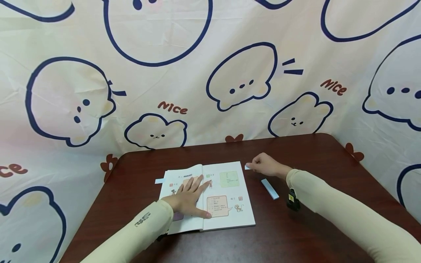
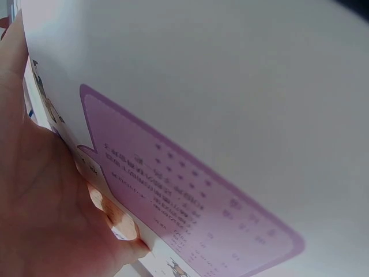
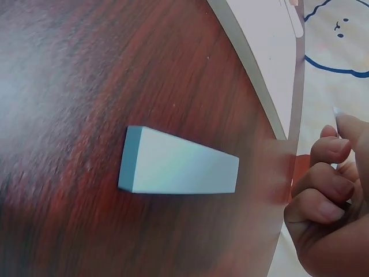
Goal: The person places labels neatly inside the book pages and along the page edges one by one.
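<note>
An open book with printed pages lies on the dark wooden table. My left hand rests across its middle with fingers spread, pressing the pages; in the left wrist view the hand is beside a page with a purple text box. Just off the book's upper right corner, my right hand pinches a small pale blue slip. The right wrist view shows that hand with its other fingers curled. A light blue block lies right of the book, also seen below the hand's wrist camera as a block.
A pale blue tab sticks out from the book's left edge. Behind the table and at its sides hangs a cream cloth with blue cartoon outlines. The table's far edge runs behind the book.
</note>
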`<state>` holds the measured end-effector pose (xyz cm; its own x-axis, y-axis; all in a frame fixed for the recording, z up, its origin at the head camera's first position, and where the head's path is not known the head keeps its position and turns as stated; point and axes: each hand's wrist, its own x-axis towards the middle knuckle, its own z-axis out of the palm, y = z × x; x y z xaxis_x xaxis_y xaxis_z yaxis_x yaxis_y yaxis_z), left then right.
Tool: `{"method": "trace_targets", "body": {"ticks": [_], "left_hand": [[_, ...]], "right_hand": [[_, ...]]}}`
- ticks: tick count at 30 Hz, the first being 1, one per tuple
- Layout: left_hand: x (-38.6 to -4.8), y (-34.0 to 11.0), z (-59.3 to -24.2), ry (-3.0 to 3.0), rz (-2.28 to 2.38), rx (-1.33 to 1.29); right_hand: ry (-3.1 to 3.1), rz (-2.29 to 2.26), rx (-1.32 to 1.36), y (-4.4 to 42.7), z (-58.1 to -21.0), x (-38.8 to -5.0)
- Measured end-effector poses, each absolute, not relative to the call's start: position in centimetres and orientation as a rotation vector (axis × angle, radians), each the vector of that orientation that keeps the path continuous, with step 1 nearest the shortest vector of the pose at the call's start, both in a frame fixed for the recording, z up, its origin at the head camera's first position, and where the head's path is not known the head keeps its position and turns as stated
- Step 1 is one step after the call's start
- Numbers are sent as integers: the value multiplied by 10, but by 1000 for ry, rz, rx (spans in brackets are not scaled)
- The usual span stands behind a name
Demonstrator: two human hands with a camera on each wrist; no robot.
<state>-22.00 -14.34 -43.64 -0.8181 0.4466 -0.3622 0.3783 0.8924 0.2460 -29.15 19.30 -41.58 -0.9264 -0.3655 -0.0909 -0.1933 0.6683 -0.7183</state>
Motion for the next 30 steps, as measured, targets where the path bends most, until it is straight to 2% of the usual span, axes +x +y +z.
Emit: {"method": "trace_targets", "body": {"ticks": [30], "left_hand": [[-217,-143,-432,2627,228,605]], "right_hand": [[2660,-1102,-312,157,-432,-312]]}}
